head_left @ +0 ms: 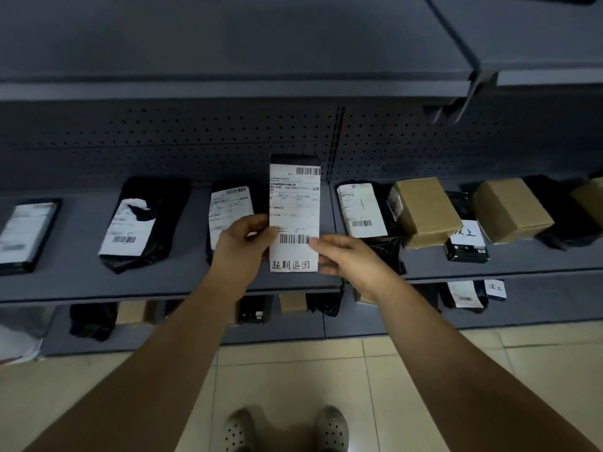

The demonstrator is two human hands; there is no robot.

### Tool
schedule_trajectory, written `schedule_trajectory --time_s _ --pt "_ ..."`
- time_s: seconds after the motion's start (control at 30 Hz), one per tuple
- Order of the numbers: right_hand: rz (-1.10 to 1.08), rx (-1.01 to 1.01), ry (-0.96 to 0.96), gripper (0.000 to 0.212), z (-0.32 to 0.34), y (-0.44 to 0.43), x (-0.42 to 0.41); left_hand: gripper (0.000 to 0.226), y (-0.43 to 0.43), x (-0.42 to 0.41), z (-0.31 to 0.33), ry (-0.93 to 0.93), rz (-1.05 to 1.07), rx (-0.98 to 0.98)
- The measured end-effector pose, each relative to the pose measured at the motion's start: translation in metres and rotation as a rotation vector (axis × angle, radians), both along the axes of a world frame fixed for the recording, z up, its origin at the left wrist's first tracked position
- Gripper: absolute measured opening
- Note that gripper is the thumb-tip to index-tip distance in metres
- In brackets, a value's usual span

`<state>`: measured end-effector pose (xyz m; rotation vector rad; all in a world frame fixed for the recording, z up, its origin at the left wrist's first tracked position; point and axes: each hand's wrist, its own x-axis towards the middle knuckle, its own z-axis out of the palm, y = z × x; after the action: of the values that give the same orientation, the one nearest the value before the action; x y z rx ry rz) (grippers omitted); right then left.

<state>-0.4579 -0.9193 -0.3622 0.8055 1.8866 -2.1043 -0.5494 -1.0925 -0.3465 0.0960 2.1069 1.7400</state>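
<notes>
Hands: left hand [243, 243] and right hand [346, 259], both raised before the middle shelf [182, 275], each pinching one long edge of the labelled parcel [293, 210], thumb on the face and fingers behind.

Item held: labelled parcel, flat, dark wrapper, white shipping label over nearly the whole front, with barcodes at the top and lower down. It stands upright and clear of the shelf, label toward the wearer. Judged to be held so for reading; the edge grip leaves most of the print and the handwritten line at the foot uncovered, though the thumbs reach the lower barcode.

Position: above the front of the shelf, between two lying parcels, hiding part of the perforated back panel [195, 141].

Shelf stock, left to right:
- black mailer with torn label [143, 223], lying flat, label up
- black mailer behind the left hand [228, 207], partly hidden
- black mailer to the right [359, 210], label up
- two cardboard boxes [424, 210] [512, 210], tilted against the dark packets under them

All lie label upward, probably so that they can be checked at a glance.

Lower shelf [277, 331]: more dark packets and small boxes, dimly lit.

Floor [293, 380]: pale tiles; the wearer's shoes [238, 429] at the bottom edge.
</notes>
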Motion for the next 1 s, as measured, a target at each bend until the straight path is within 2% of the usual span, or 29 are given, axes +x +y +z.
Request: schedule_trajectory --time_s 0.17,0.3,0.5,0.63,0.83,1.0 --pt "-0.018 -0.053 0.071 0.014 0.026 -0.005 0.02 0.025 -0.009 0.026 0.027 0.015 -0.002 -0.005" --pt "-0.085 -0.043 0.086 0.016 0.053 -0.01 0.046 0.03 -0.039 0.05 0.056 0.25 -0.169 -0.253" --pt "-0.125 0.02 0.111 0.022 0.094 -0.056 0.084 0.036 -0.106 0.082 0.096 0.509 -0.26 -0.345" --pt "-0.132 0.057 0.167 0.015 0.125 -0.119 0.11 0.038 -0.163 0.108 0.128 0.65 -0.338 -0.353" --pt "-0.184 0.113 0.279 0.02 0.179 -0.192 0.153 0.039 -0.237 0.138 0.184 0.731 -0.409 -0.35" --pt "-0.283 0.21 0.406 0.03 0.253 -0.203 0.198 0.039 -0.238 0.153 0.256 0.921 -0.477 -0.262"
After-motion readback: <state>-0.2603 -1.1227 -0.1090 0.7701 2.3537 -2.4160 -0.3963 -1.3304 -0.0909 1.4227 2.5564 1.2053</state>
